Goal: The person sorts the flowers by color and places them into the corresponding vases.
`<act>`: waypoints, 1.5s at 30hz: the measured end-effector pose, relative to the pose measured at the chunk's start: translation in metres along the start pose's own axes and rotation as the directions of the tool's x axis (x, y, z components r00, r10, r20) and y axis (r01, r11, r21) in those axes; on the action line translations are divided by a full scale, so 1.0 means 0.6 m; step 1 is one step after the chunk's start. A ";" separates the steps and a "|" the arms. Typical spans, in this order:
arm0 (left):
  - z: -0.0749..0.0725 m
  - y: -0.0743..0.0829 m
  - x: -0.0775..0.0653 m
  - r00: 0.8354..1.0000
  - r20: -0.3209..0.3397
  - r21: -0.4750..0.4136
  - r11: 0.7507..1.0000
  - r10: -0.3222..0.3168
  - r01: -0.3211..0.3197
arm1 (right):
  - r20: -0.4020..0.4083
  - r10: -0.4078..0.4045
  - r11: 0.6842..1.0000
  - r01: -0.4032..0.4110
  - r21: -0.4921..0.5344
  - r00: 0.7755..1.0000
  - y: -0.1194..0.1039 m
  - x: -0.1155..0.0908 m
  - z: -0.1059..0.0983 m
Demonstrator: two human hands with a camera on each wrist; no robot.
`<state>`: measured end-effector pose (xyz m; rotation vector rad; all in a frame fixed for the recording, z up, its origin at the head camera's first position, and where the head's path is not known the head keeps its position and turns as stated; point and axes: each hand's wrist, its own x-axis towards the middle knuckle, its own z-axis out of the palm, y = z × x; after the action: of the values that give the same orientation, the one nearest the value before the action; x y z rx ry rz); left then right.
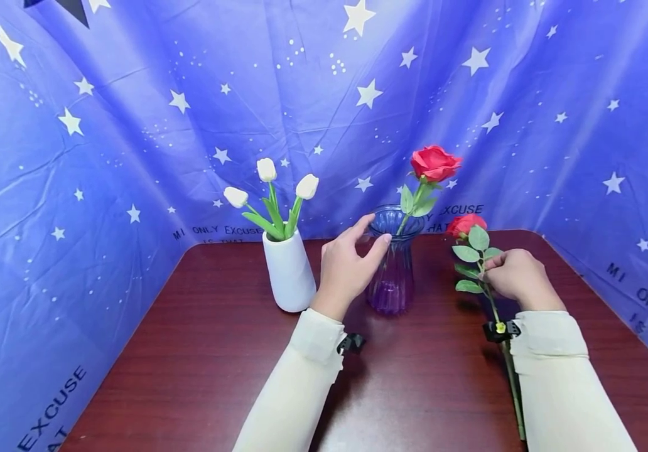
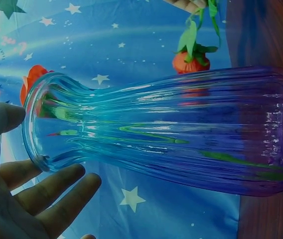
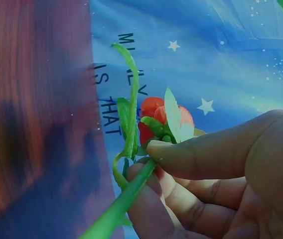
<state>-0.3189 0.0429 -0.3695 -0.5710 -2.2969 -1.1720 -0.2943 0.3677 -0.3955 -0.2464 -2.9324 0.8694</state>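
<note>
A ribbed glass vase (image 1: 390,276), blue at the top and purple at the base, stands upright with one red rose (image 1: 436,163) leaning out of its mouth. My left hand (image 1: 348,263) holds the vase's rim from the left, thumb on one side and index finger on the other; the remaining fingers spread alongside the neck in the left wrist view. To the right, my right hand (image 1: 518,276) pinches the leafy upper stem of a second red rose (image 1: 467,225) between thumb and fingers. That rose's long green stem (image 3: 126,199) runs down past the wrist toward the table's near side.
A white vase (image 1: 289,273) holding several white tulips (image 1: 266,170) stands left of the glass one. All are on a dark red wooden table (image 1: 216,376). A blue star-printed cloth (image 1: 279,94) hangs behind and around the sides.
</note>
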 end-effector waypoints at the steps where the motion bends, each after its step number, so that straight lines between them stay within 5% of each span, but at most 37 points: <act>1: -0.002 -0.001 0.000 1.000 -0.003 -0.001 1.000 -0.003 0.003 | -0.009 -0.006 1.000 0.006 -0.002 1.000 -0.003 0.000 0.000; 24: -0.003 0.002 -0.002 1.000 0.009 -0.013 1.000 -0.008 0.008 | -0.219 -0.062 0.998 0.067 0.016 0.974 -0.043 -0.028 -0.028; 45: 0.001 0.003 -0.001 1.000 -0.015 -0.001 1.000 0.003 -0.003 | -0.389 -0.088 0.994 0.106 0.023 0.917 -0.080 -0.064 -0.075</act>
<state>-0.3177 0.0441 -0.3692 -0.5645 -2.2825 -1.1723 -0.2575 0.3454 -0.3326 -0.2365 -2.5321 0.7675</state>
